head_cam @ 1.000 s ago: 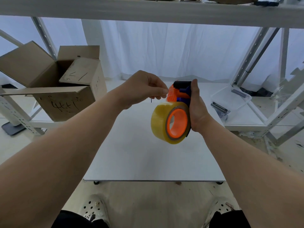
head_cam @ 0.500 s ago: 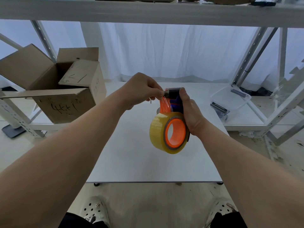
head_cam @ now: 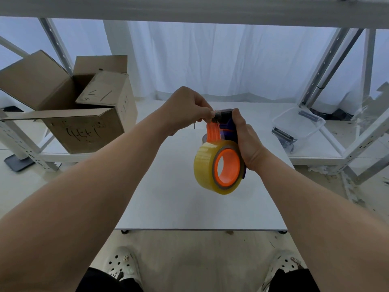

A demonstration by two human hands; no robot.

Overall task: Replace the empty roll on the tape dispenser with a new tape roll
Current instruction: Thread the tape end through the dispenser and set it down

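A full yellowish tape roll sits on the orange hub of a blue and orange tape dispenser, held in the air above the white table. My right hand grips the dispenser from the right side. My left hand pinches the free end of the tape at the dispenser's top, just beside the toothed blade. A strip of tape runs from the roll up over the orange flap to my left fingers.
An open cardboard box stands on the low shelf at the left. A clear plastic tub with small dark items beside it lies at the right. Metal rack posts rise on both sides. My feet are at the table's near edge.
The dispenser has tipped so that its blade end faces up. My left hand has drawn the tape end up from the roll over the orange flap to the blade.
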